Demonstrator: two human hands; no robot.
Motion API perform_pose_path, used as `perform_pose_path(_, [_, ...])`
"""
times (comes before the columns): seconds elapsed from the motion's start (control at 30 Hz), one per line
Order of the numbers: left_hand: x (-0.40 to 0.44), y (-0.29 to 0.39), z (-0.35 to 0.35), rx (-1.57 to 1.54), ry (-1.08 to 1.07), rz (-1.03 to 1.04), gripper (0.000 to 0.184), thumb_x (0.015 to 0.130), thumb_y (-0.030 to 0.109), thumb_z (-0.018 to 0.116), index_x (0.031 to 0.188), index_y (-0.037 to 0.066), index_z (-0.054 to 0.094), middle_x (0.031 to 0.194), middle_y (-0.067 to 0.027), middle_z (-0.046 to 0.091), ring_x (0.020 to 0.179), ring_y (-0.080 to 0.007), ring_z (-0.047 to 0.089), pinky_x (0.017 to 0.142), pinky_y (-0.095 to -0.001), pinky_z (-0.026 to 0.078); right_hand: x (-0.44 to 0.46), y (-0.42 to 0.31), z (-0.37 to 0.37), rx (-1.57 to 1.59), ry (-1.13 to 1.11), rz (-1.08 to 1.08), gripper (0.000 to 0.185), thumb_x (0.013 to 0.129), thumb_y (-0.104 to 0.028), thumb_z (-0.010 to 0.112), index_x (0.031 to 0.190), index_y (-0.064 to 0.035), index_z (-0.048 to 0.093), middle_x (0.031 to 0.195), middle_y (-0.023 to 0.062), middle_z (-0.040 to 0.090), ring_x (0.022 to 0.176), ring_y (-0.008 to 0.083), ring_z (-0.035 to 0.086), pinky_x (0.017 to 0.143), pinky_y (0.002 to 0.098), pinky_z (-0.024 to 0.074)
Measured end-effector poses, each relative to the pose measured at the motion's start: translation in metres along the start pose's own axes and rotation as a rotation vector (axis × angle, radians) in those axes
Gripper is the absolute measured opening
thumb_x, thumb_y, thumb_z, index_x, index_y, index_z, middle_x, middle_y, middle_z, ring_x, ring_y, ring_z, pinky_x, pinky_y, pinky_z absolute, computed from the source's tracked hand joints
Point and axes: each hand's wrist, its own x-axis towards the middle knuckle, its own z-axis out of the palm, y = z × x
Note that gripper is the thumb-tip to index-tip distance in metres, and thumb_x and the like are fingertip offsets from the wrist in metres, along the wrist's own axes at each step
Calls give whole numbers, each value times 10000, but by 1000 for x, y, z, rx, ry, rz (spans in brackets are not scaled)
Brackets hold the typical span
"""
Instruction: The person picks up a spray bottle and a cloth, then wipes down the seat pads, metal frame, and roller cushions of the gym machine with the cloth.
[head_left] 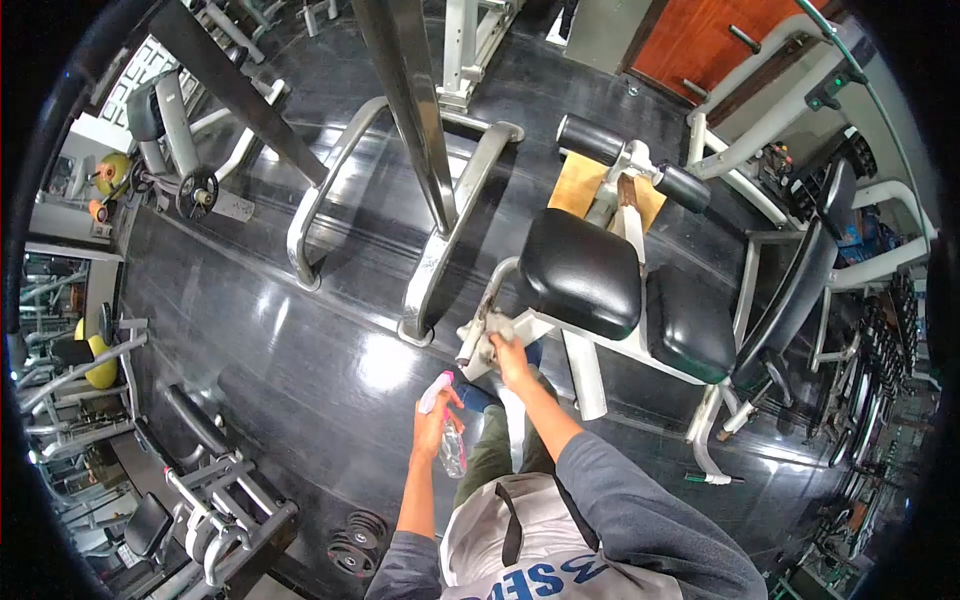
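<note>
In my left hand is a clear spray bottle with a pink and white trigger head; my fingers are wrapped round its neck. My right hand presses a crumpled pale cloth against the curved metal handle at the side of a gym machine. Beside that handle are the machine's black padded seat and a second black pad, both on a white frame. The fingertips of my right hand are partly hidden by the cloth.
A steel machine base stands ahead to the left on the black floor. Black foam rollers sit beyond the seat. Weight plates lie at lower left. More machines line the left side, and a dumbbell rack is at right.
</note>
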Motion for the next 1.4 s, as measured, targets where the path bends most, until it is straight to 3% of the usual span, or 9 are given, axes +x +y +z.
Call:
perform_pose_path(0.2, [1, 0, 7, 97, -63, 38, 300, 941, 289, 518, 942, 0, 598, 773, -92, 617, 439, -173, 578, 420, -290, 452, -77, -26, -29, -352, -232, 53, 264, 862, -197, 633, 1058, -23, 658, 912, 23, 662, 761, 108, 572, 669, 263, 446])
perform_pose_path(0.47, [29, 12, 79, 259, -145, 297, 207, 869, 171, 640, 843, -35, 641, 726, -57, 606, 465, -128, 570, 442, -273, 444, -118, -41, -68, -185, 337, -257, 389, 876, -296, 623, 1148, -17, 621, 1083, 74, 648, 924, 148, 586, 812, 272, 436])
perform_pose_path(0.57, [43, 10, 105, 450, -140, 409, 257, 883, 200, 630, 743, -13, 600, 647, -45, 572, 451, -116, 540, 432, -283, 424, -121, -54, -82, -238, 366, -262, 419, 911, -303, 586, 1190, 9, 594, 1137, 84, 627, 1039, 176, 562, 920, 291, 409])
perform_pose_path(0.73, [64, -3, 123, 445, -135, 323, 280, 907, 271, 604, 795, 15, 622, 692, -21, 599, 429, -93, 526, 417, -256, 412, -126, -82, -84, -131, 405, -233, 514, 909, -416, 590, 1192, 12, 578, 1139, 150, 635, 1048, 251, 602, 903, 349, 440])
perform_pose_path(0.87, [66, -4, 118, 477, -88, 305, 257, 928, 272, 594, 888, 21, 635, 706, -24, 597, 427, -95, 525, 403, -248, 408, -125, -90, -77, -315, 398, -332, 414, 903, -320, 618, 1171, -5, 598, 1138, 147, 645, 1068, 257, 608, 911, 334, 447])
perform_pose_path(0.97, [56, 5, 109, 392, -205, 306, 247, 930, 259, 596, 926, 16, 641, 733, -30, 606, 426, -106, 529, 403, -238, 408, -124, -113, -53, -486, 329, -815, 341, 775, -117, 713, 1108, -84, 646, 1038, 160, 677, 1008, 311, 643, 853, 341, 486])
perform_pose_path(1.07, [43, 9, 91, 357, -188, 260, 243, 925, 242, 604, 972, 5, 630, 771, -47, 618, 431, -119, 543, 402, -238, 415, -101, -118, -40, -735, 340, -667, 318, 748, -135, 721, 1060, -109, 661, 937, 164, 696, 908, 353, 665, 784, 374, 509])
perform_pose_path(1.2, [30, 2, 56, 256, -108, 171, 242, 920, 222, 587, 1006, -4, 598, 811, -83, 634, 437, -148, 570, 411, -264, 439, -63, -110, -10, -817, 626, -396, 362, 665, -271, 805, 967, -107, 693, 838, 174, 697, 837, 379, 666, 723, 431, 509])
perform_pose_path(1.4, [21, -11, 24, 219, -77, 94, 231, 918, 220, 557, 981, 1, 592, 818, -99, 634, 437, -174, 576, 431, -291, 460, -57, -87, -23, -473, 724, -361, 434, 637, -384, 841, 909, -72, 710, 831, 176, 702, 810, 345, 686, 722, 427, 512])
